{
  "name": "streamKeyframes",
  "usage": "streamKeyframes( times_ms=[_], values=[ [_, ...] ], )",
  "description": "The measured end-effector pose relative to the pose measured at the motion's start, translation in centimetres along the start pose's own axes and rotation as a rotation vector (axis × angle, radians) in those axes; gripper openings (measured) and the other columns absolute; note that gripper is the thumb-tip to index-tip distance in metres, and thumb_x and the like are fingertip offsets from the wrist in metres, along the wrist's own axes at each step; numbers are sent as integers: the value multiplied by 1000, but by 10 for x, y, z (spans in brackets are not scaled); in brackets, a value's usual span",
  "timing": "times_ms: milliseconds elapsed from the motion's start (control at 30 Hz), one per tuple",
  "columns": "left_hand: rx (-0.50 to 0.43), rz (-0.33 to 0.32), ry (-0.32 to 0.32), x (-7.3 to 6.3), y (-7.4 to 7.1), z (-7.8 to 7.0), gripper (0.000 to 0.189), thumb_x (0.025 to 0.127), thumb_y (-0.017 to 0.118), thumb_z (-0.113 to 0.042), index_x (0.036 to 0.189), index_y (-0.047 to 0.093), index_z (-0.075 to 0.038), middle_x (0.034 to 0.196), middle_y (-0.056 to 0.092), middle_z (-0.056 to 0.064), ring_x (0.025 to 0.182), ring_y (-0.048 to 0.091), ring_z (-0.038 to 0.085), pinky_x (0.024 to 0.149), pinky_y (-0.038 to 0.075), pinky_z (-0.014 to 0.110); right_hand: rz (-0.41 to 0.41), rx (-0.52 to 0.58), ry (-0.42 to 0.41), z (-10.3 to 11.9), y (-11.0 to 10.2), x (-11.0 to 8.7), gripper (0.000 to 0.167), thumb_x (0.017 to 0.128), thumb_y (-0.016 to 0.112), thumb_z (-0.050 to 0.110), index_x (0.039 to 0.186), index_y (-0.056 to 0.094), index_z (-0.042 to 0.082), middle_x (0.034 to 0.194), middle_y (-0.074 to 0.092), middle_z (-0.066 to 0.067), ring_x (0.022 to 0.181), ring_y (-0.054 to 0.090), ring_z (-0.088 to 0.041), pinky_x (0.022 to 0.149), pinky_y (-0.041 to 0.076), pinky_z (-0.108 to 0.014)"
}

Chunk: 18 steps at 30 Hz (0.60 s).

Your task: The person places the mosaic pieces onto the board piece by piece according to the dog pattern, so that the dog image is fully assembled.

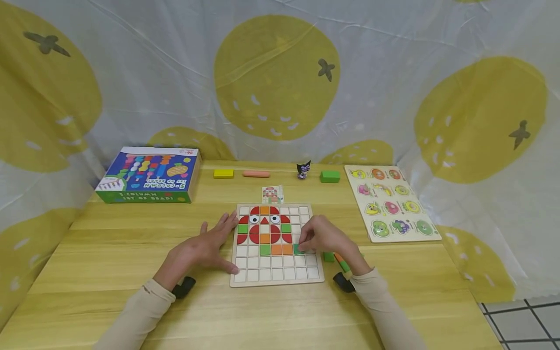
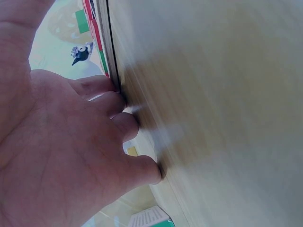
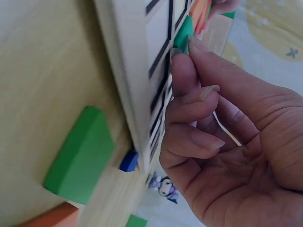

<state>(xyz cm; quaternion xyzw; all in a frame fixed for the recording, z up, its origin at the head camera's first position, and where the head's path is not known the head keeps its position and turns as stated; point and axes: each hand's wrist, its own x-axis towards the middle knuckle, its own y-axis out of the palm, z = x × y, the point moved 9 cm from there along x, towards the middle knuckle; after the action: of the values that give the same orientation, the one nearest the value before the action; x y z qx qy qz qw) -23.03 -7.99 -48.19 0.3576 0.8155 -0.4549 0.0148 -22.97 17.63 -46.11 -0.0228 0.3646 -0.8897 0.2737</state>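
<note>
A square wooden grid board [image 1: 277,276] lies in front of me with red, orange and green tiles forming an owl-like picture. My right hand [image 1: 323,236] is over the board's right side. Its thumb and index finger pinch a dark green tile [image 3: 182,36], which sits in the row right of two orange tiles [image 1: 282,249]. The left hand [image 1: 202,250] is spread at the board's left edge, thumb and fingertips against the frame and palm off the table. Near the upper edge stands a small picture card [image 1: 273,194] with a similar figure.
Loose green blocks [image 3: 80,156] and an orange block [image 3: 52,218] lie beside the board's right edge. A bead-set box [image 1: 148,175] is at back left, a fruit puzzle board [image 1: 391,204] at right. Along the back are yellow [image 1: 223,174], pink [image 1: 256,174] and green [image 1: 330,176] blocks and a figurine [image 1: 303,170].
</note>
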Motion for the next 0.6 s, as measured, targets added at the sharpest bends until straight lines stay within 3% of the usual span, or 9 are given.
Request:
streamKeyframes(
  times_ms=[367, 600],
  values=[
    [1, 8, 1, 0, 0, 0, 135, 79, 95, -51, 174, 11, -6, 182, -3, 15, 167, -5, 41, 126, -10, 73, -14, -13, 40, -5, 0, 0, 16, 89, 90, 6, 77, 80, 11, 73, 73, 6, 65, 62, -7, 60, 53, -23],
    [0, 11, 2, 0, -1, -1, 135, 79, 94, -52, 174, 10, -6, 182, -3, 16, 166, -6, 42, 126, -10, 73, -146, -27, 21, -26, -38, -8, 7, 89, 90, 8, 87, 83, 9, 78, 75, 3, 71, 63, -12, 65, 54, -24]
  ],
)
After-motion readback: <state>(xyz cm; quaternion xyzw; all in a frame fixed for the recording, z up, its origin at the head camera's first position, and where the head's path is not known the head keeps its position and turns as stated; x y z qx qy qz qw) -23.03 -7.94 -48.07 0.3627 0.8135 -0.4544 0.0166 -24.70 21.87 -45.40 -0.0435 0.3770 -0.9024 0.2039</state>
